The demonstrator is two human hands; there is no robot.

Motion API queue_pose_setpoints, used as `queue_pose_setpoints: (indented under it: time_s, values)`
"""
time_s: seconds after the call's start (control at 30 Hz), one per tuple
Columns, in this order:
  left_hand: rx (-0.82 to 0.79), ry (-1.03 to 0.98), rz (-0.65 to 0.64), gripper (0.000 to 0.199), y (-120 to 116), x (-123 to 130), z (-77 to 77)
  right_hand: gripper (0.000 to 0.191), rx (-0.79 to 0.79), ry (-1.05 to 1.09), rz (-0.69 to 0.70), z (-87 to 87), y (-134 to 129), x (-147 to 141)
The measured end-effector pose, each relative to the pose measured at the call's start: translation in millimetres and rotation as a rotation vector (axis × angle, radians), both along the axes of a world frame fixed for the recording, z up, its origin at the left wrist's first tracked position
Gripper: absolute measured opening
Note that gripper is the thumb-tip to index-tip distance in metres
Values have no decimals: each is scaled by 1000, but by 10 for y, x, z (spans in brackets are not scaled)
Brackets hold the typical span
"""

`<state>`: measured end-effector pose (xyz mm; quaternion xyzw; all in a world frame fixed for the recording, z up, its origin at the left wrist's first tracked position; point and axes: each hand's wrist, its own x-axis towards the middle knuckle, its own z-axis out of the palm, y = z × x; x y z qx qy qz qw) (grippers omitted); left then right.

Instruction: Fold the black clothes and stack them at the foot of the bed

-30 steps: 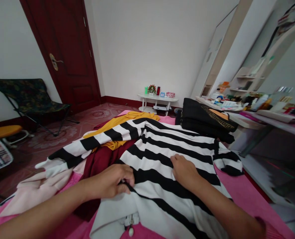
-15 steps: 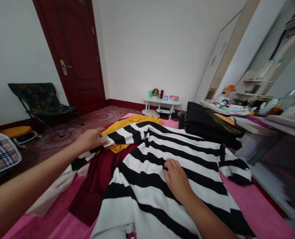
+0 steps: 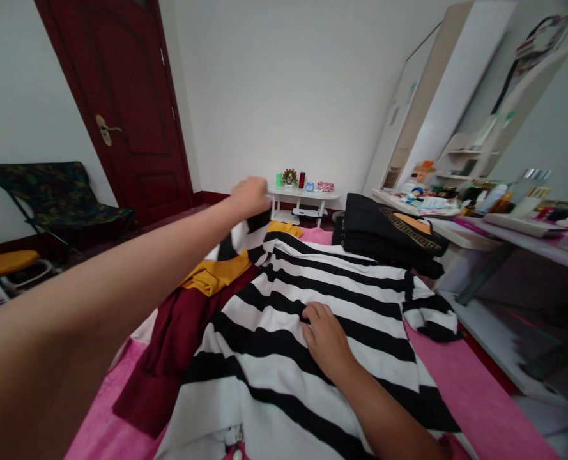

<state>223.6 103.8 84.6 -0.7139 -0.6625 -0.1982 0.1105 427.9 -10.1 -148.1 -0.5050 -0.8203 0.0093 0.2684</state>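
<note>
A black-and-white striped garment (image 3: pixel 284 345) lies spread over a pink cover (image 3: pixel 475 383). My left hand (image 3: pixel 251 195) is raised beyond its left side, closed on the striped sleeve (image 3: pixel 257 237), which hangs from the fingers. My right hand (image 3: pixel 322 329) rests on the middle of the garment, palm down, its fingers lying on the stripes. The other sleeve (image 3: pixel 430 310) is bunched at the right. Beneath and to the left of the striped garment are a dark red garment (image 3: pixel 168 358) and a yellow one (image 3: pixel 216 273).
Folded black clothes (image 3: pixel 384 233) are stacked at the back right. A cluttered dressing table (image 3: pixel 485 239) stands along the right side. A low white table (image 3: pixel 307 193) is by the wall. At the left are a camouflage chair (image 3: pixel 58 198) and a yellow stool (image 3: pixel 8 262).
My left hand has moved up and to the right, lifting the striped sleeve off the clothes at the left. My right hand stays on the garment. The view has shifted slightly.
</note>
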Motion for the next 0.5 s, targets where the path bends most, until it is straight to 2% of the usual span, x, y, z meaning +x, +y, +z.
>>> queue_pose_setpoints:
  time_s: [0.07, 0.13, 0.17, 0.2, 0.23, 0.27, 0.3, 0.4, 0.5]
  values:
    - [33, -143, -422, 37, -237, 514, 34, 17, 1, 21, 17, -28, 10, 25]
    - [-47, -245, -886, 44, -551, 850, -63, 15, 1, 38, 13, -66, 23, 49]
    - [-77, -247, -1057, 48, -699, 924, -155, 14, -8, 44, -2, -83, 28, 59]
    - [-89, -224, -1147, 48, -823, 932, -272, 15, -25, 48, -19, -94, 31, 67]
    - [-110, -190, -1165, 47, -912, 877, -409, 17, -51, 48, -31, -98, 31, 71]
    - [-138, -160, -1112, 44, -962, 767, -560, 18, -77, 47, -37, -93, 28, 72]
    - [-177, -133, -1008, 40, -975, 616, -720, 19, -97, 46, -34, -79, 22, 68]
    - [-247, -59, -552, 28, -882, 42, -1184, 21, -122, 53, 14, -14, -2, 36]
    - [-249, 62, -235, 31, -817, -453, -1528, 30, -125, 78, 52, 16, -10, -9]
